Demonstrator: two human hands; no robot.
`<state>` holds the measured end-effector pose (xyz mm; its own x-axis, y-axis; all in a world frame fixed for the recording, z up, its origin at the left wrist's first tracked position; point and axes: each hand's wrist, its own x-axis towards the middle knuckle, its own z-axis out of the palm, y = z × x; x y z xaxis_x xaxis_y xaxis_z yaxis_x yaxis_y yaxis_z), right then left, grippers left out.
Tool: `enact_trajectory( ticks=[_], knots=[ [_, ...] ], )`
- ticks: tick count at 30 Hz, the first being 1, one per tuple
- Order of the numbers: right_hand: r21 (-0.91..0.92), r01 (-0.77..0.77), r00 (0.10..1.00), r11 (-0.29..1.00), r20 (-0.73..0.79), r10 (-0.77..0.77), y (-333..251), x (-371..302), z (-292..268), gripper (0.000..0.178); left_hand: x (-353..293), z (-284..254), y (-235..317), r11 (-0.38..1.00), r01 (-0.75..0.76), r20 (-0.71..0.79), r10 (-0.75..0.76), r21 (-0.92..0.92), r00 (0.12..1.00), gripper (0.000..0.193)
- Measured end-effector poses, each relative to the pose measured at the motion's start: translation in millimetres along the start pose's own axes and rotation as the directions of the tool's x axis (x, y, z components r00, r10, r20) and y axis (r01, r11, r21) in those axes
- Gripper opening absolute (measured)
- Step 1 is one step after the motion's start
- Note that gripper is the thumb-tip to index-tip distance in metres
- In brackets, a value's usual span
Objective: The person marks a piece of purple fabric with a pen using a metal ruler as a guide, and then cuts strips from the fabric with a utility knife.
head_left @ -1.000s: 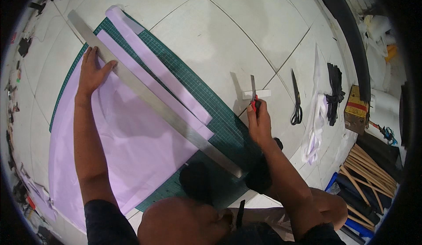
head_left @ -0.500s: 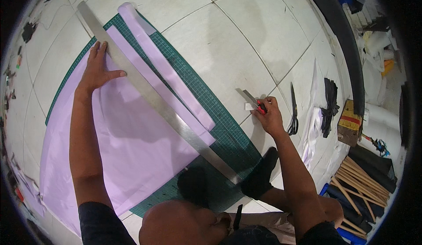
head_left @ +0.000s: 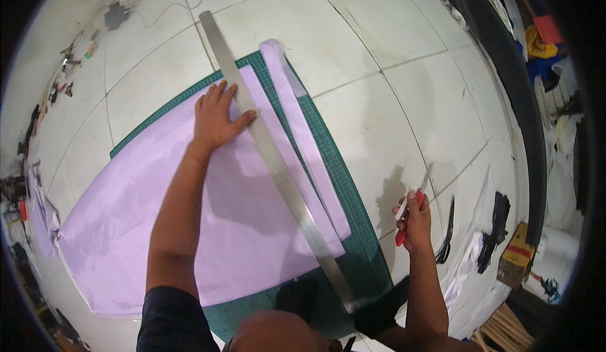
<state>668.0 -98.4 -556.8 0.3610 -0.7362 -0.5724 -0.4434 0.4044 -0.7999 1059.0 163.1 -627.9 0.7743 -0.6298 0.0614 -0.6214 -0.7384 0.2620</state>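
A lilac fabric sheet [head_left: 252,245] lies over a green cutting mat [head_left: 372,270]. Across the sheet, near its right edge, rests a long metal ruler [head_left: 285,188], with its far end beyond the mat. My left hand [head_left: 216,120] lies spread on the fabric, fingertips and thumb touching the ruler's left edge. Right of the ruler is a folded lilac strip [head_left: 309,144]. Above the floor tiles, my right hand [head_left: 418,227] grips a red-handled utility knife [head_left: 400,237]. A small white piece [head_left: 402,209] shows at the same fingers; its kind is unclear.
Black-handled scissors [head_left: 445,241] lie on the floor right of my right hand. Beyond them are white fabric [head_left: 464,267], a bundle of black strips [head_left: 495,232] and a yellow-brown block [head_left: 516,255]. A long black roll [head_left: 533,112] curves along the right; wooden sticks [head_left: 505,330] lie below.
The view has shifted, so the mat and fabric appear farther right. My right hand has turned the knife more upright, and the white piece is now beside its handle. My left hand stays at the ruler.
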Motion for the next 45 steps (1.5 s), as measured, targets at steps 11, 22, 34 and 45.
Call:
enact_trajectory(
  ticks=[11,22,34,45],
  knots=[
    [-0.359,0.389,0.877,0.849,0.428,-0.221,-113.3,68.3,171.5,0.049,-9.6,29.6,-4.3,0.985,-0.042,-0.262,-0.003,-0.166,0.965,0.053],
    [-0.146,0.346,0.698,0.927,0.701,-0.150,-145.4,126.1,290.1,0.040,-9.3,20.6,-4.9,0.964,-0.024,-0.253,-0.045,-0.265,0.966,0.044],
    [0.138,0.170,0.828,0.976,0.516,-0.218,-119.0,164.2,318.4,0.033,-7.5,20.1,-4.6,0.965,0.008,-0.205,-0.064,-0.263,0.977,0.046],
    [-0.083,0.325,0.866,0.942,0.426,-0.261,-105.6,162.2,332.5,0.025,-7.6,16.7,-5.7,0.970,0.004,-0.181,-0.050,-0.243,0.982,0.048]
  ],
)
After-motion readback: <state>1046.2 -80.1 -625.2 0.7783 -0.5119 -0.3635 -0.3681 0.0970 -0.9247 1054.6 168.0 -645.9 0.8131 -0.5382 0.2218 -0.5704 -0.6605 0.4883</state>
